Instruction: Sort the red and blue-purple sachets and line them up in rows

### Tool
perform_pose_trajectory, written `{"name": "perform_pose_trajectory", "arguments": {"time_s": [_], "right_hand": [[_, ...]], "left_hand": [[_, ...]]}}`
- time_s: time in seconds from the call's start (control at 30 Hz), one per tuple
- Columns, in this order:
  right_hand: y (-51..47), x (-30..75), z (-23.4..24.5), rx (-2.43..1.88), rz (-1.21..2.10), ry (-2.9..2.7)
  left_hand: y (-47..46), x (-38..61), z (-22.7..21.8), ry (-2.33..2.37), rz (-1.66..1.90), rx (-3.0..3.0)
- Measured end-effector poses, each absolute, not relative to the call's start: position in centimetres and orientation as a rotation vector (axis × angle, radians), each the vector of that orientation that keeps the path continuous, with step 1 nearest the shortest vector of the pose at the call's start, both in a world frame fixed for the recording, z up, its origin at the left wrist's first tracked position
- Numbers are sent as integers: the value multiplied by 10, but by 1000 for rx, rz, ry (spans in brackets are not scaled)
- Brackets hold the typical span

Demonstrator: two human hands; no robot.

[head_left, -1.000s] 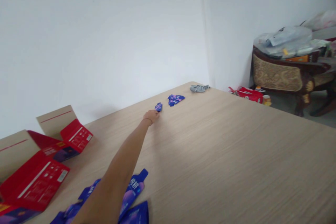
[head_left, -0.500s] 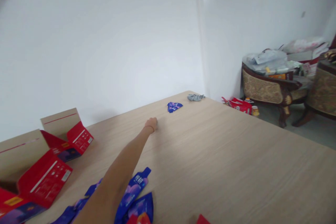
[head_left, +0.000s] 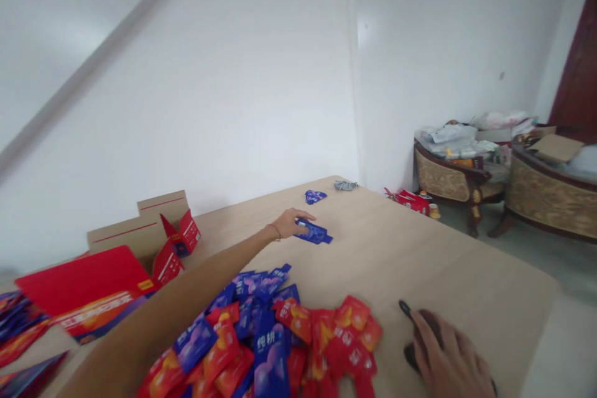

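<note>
My left hand (head_left: 290, 222) reaches out over the table, its thumb and fingers closed on the end of a blue pouch (head_left: 313, 232). Below it lies a loose pile of flat pouches, blue ones (head_left: 270, 348) with purple fruit prints mixed with red ones (head_left: 345, 336) with orange prints. At the lower right, my right hand (head_left: 450, 354) is curled over a black object (head_left: 407, 309); most of it is hidden under the fingers, so its kind cannot be told. Another small blue pouch (head_left: 315, 196) rests near the far table corner.
Open red cardboard boxes (head_left: 93, 280) stand at the left, with more pouches (head_left: 21, 317) beside them. A grey crumpled item (head_left: 346, 185) is at the far corner of the wooden table (head_left: 448, 261). Beyond the edge are a red bag (head_left: 410, 201) and loaded armchairs (head_left: 443, 168).
My left hand now has a blue pouch in it; earlier it was nearer the table surface with no pouch visible. The view has shifted, bringing my right hand and the pouch pile into sight.
</note>
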State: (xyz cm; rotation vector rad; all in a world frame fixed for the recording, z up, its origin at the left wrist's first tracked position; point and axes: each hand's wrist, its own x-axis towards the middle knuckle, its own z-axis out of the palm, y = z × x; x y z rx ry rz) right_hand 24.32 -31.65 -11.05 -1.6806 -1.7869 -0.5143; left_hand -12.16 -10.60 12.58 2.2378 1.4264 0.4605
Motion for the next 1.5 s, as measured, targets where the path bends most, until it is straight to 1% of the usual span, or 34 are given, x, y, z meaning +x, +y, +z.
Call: {"name": "perform_pose_trajectory", "arguments": {"time_s": [0.1, 0.23, 0.4, 0.53, 0.63, 0.7, 0.8, 0.9, 0.97, 1.07, 1.17, 1.23, 1.33, 1.4, 1.5], "right_hand": [[-325, 241, -100, -1806, -521, -1816], [-332, 236, -87, -1860, -535, -1822], [-344, 233, -68, -1881, -501, -1845], [-352, 231, -59, -1909, -449, -1860], [-354, 231, -56, -1919, -428, -1873], [-354, 230, -55, -1930, -419, -1882], [-354, 231, -55, -1934, -411, -1904], [-353, 232, -53, -1940, -405, -1920], [-352, 232, -52, -1941, -408, -1931], [-349, 233, -50, -1946, -390, -1938], [-342, 238, -53, -1937, -346, -1966], [-337, 244, -56, -1892, -322, -2006], [-338, 251, -52, -1760, -323, -2058], [-351, 249, -40, -1629, -365, -2060], [-389, 231, -7, -1408, -372, -2054]], "left_hand": [[-186, -108, 119, 1180, 422, 2135], [-285, -91, 90, 966, 330, 1999], [-363, -73, 50, 793, 186, 2015], [-389, -68, 20, 716, 125, 2109], [-396, -67, 3, 705, 153, 2215], [-401, -67, -1, 719, 207, 2289], [-419, -69, 3, 751, 298, 2415], [-461, -77, 10, 876, 311, 2796], [-500, -87, 7, 1026, 241, 3008], [-554, -103, -17, 1244, 164, 3042], [-584, -113, -48, 1332, 219, 3007], [-587, -113, -63, 1313, 258, 3007], [-583, -109, -71, 1224, 330, 3078], [-579, -107, -72, 1198, 391, 3127], [-578, -107, -74, 1191, 476, 3148]]}}
